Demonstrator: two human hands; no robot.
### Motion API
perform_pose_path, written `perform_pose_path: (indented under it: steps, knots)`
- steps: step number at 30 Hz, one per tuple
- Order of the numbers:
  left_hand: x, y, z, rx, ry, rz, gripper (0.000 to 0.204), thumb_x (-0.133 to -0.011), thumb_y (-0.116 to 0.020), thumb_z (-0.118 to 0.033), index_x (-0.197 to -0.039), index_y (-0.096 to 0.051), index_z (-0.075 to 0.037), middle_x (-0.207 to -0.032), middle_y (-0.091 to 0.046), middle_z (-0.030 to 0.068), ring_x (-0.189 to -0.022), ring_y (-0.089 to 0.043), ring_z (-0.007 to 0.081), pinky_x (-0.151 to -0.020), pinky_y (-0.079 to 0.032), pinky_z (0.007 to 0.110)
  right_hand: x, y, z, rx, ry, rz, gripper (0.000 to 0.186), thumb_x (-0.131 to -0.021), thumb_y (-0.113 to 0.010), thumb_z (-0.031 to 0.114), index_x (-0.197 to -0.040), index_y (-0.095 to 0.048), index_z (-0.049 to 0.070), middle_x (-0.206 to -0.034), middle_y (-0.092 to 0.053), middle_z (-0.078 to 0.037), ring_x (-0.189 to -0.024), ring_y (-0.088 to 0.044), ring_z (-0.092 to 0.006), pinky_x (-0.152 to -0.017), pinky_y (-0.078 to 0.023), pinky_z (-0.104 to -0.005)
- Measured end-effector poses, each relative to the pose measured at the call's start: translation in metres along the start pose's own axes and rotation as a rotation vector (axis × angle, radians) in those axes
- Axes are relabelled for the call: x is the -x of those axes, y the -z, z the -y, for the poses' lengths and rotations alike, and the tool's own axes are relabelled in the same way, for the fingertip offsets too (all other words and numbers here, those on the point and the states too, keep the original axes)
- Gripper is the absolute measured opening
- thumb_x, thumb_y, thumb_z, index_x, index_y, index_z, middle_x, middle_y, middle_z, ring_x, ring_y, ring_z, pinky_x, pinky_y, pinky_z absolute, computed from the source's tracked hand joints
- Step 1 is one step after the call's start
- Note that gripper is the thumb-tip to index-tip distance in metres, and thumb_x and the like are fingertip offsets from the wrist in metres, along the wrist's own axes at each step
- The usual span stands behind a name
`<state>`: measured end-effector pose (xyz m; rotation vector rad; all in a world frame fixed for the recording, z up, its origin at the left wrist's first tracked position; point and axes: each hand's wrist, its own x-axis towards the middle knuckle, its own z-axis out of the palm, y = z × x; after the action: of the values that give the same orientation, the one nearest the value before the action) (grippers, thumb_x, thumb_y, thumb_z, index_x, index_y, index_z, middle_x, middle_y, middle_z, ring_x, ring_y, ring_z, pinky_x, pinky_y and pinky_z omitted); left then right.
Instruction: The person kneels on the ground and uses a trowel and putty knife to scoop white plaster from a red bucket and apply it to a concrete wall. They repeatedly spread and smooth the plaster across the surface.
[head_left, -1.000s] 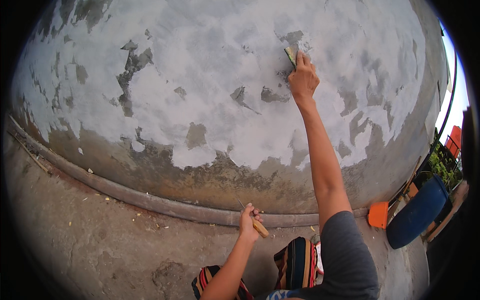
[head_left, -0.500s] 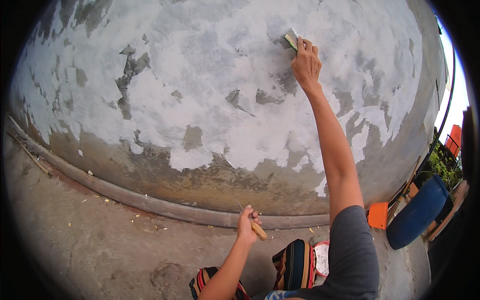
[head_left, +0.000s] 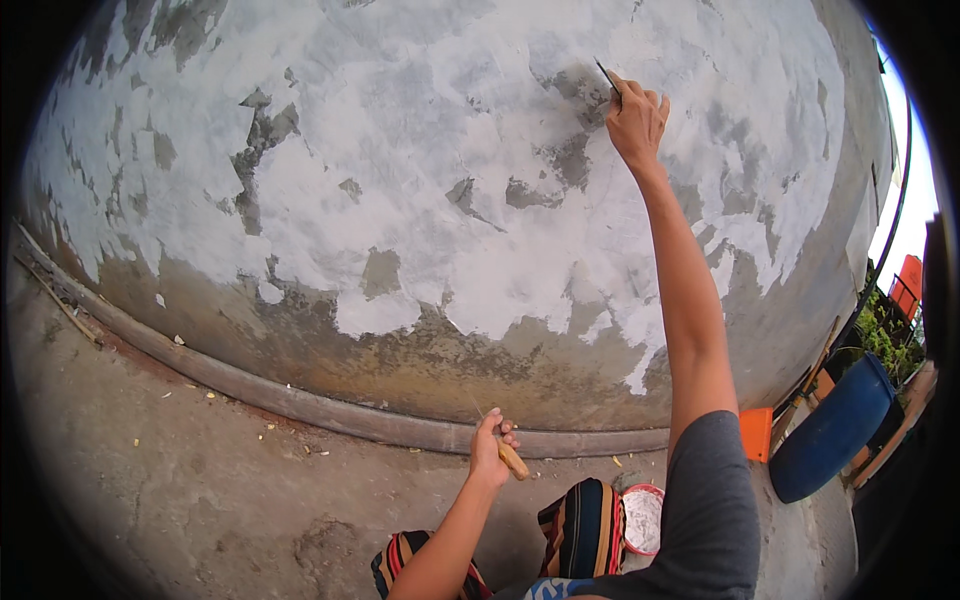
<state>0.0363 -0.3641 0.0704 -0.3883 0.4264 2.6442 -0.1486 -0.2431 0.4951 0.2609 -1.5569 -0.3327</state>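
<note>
My right hand [head_left: 637, 122] is raised to a grey wall [head_left: 350, 120] patched with white filler, its fingers closed round a flat scraper [head_left: 605, 74]. The scraper is seen nearly edge-on as a thin dark line; I cannot tell whether it touches the wall. Bare grey patches show just left of and below it. Low in front of me, my left hand [head_left: 488, 458] is closed round a putty knife with a wooden handle [head_left: 513, 461]. Its thin blade points up toward the wall's foot and is hard to see.
A red-rimmed bowl [head_left: 627, 545] of white paste stands on the ground beside my striped-clothed knee [head_left: 585, 525]. To the right are an orange container [head_left: 756, 434] and a blue barrel [head_left: 835, 428]. A low ledge [head_left: 330, 413] runs along the wall's foot; a stick [head_left: 62, 305] lies far left.
My right hand has moved slightly right and down, turning the scraper from showing its face to nearly edge-on. My left hand stays almost where it was, still holding the putty knife.
</note>
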Motion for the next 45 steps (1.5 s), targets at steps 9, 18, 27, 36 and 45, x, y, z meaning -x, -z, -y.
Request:
perform_pose_path:
  steps: [9,18,27,36,45]
  knots:
    - [-0.007,0.001,0.001,0.008,0.008,-0.005,0.028,-0.092,-0.052,-0.017,-0.118,-0.046,-0.009,-0.073,-0.046,0.0012,-0.06,-0.041,0.0109,-0.057,-0.04,0.028,0.061,-0.014,0.038,0.041,0.318,0.098,0.054,-0.073,-0.057,-0.005,-0.124,-0.06,0.012,-0.107,-0.062,-0.002,-0.091,-0.057,-0.0183,-0.113,-0.02,-0.0534]
    - [-0.004,0.004,0.002,0.013,0.008,0.019,0.026,-0.091,-0.054,-0.015,-0.116,-0.048,-0.01,-0.074,-0.047,0.0019,-0.059,-0.042,0.0113,-0.057,-0.04,0.028,0.038,-0.013,0.022,0.118,0.013,0.01,0.053,-0.077,-0.061,0.002,-0.129,-0.057,0.013,-0.114,-0.06,-0.001,-0.099,-0.056,-0.0209,-0.109,-0.022,-0.0523]
    - [-0.005,0.007,0.0,0.012,-0.003,0.035,0.023,-0.092,-0.055,-0.019,-0.112,-0.049,-0.011,-0.072,-0.045,0.0001,-0.06,-0.041,0.0093,-0.058,-0.04,0.027,0.074,-0.017,0.07,0.034,0.245,0.114,0.045,-0.077,-0.057,0.003,-0.122,-0.059,0.001,-0.105,-0.06,-0.009,-0.093,-0.057,-0.0231,-0.107,-0.026,-0.0509]
    - [0.003,0.002,-0.002,0.016,0.0,0.035,0.028,-0.09,-0.053,-0.015,-0.117,-0.047,-0.01,-0.074,-0.045,0.0006,-0.06,-0.041,0.011,-0.058,-0.039,0.028,0.016,-0.012,0.022,0.025,-0.341,0.003,0.028,-0.083,-0.059,0.012,-0.109,-0.068,0.008,-0.088,-0.063,-0.006,-0.085,-0.061,-0.024,-0.1,-0.028,-0.0499]
    - [0.003,0.004,-0.012,0.036,-0.007,0.016,0.029,-0.092,-0.054,-0.017,-0.118,-0.047,-0.01,-0.074,-0.045,0.001,-0.06,-0.041,0.011,-0.058,-0.039,0.028,0.041,-0.022,0.087,-0.025,0.14,-0.013,0.04,-0.075,-0.058,-0.002,-0.112,-0.067,0.009,-0.087,-0.061,-0.004,-0.086,-0.057,-0.0205,-0.103,-0.029,-0.0488]
